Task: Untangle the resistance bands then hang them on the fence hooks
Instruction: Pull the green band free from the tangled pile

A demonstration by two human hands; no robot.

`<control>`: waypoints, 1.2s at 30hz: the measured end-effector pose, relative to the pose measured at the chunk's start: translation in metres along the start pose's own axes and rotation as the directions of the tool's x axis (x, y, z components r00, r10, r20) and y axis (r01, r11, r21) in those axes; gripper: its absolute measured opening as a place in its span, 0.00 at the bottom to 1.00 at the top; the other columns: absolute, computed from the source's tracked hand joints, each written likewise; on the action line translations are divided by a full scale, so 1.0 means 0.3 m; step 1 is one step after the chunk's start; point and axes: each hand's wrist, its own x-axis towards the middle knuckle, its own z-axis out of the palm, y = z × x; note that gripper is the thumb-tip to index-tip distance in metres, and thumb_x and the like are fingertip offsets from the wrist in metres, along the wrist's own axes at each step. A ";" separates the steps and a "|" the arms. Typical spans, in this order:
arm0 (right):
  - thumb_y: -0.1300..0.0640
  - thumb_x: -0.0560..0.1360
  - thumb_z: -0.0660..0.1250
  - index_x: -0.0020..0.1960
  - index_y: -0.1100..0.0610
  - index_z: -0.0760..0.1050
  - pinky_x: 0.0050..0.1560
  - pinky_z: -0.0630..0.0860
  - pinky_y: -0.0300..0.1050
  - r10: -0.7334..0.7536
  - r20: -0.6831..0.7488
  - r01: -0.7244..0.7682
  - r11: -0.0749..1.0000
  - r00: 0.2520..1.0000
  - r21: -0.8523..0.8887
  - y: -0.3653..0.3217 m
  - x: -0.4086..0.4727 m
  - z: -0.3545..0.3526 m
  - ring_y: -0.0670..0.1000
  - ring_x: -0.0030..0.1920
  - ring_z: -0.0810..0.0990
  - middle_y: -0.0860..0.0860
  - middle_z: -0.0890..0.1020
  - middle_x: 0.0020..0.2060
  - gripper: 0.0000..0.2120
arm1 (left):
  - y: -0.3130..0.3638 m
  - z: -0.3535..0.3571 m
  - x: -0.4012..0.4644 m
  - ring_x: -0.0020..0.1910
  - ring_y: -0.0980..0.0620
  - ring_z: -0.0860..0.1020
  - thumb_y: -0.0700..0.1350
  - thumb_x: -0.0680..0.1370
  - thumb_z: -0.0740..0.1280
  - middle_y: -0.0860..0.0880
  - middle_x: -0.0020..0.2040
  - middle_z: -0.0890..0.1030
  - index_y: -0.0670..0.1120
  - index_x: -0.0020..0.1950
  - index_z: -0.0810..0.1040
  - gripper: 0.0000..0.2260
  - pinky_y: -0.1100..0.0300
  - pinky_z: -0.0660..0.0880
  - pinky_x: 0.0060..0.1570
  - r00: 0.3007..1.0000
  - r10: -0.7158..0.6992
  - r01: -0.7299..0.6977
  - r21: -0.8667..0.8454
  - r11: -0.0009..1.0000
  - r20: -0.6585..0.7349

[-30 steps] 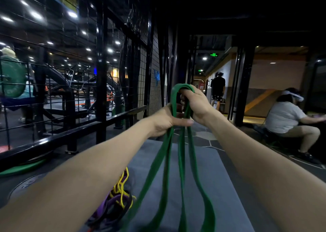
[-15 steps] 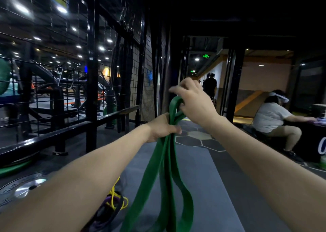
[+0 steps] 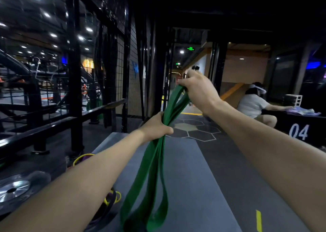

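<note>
The right hand [image 3: 199, 90] is pinching the top of the wide green rubber resistance band [image 3: 151, 163], while the left hand [image 3: 156, 126], lower, is fisting its gathered strands. Below that fist, the loops are dangling over the grey floor mat [image 3: 194, 178]. Left of the grip, the black wire-mesh fence [image 3: 123, 76] is standing; yellow and purple bands [image 3: 111, 199] are lying beneath the forearm.

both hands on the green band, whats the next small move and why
Probably slide the left hand down the green band while the right hand holds its top: the strands below the left grip hang bunched in several loops.
</note>
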 end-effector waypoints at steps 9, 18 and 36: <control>0.69 0.76 0.58 0.55 0.63 0.80 0.50 0.75 0.53 0.191 -0.033 -0.190 0.981 0.981 0.046 0.122 -0.020 -0.006 0.60 0.50 0.73 0.61 0.74 0.46 0.14 | -0.213 0.058 -0.012 0.29 0.56 0.69 0.33 0.70 0.66 0.52 0.32 0.70 0.46 0.49 0.70 0.12 0.69 0.65 0.28 0.998 -0.059 0.055 0.142 0.988 0.027; 0.71 0.71 0.59 0.56 0.61 0.80 0.52 0.72 0.49 0.535 0.018 -0.535 0.841 0.845 0.083 0.340 -0.215 0.165 0.63 0.53 0.75 0.61 0.79 0.51 0.18 | -0.397 0.120 0.062 0.49 0.45 0.76 0.34 0.68 0.68 0.43 0.52 0.73 0.46 0.57 0.66 0.21 0.56 0.76 0.39 0.980 -0.180 0.136 0.366 0.920 0.088; 0.73 0.71 0.58 0.55 0.60 0.76 0.45 0.69 0.45 0.854 0.253 -0.846 0.326 0.455 0.421 0.418 -0.453 1.252 0.61 0.51 0.76 0.61 0.78 0.53 0.17 | -0.831 -0.099 0.659 0.66 0.44 0.68 0.34 0.72 0.62 0.45 0.68 0.68 0.46 0.71 0.63 0.27 0.53 0.69 0.62 0.980 -0.199 0.057 0.954 0.294 0.003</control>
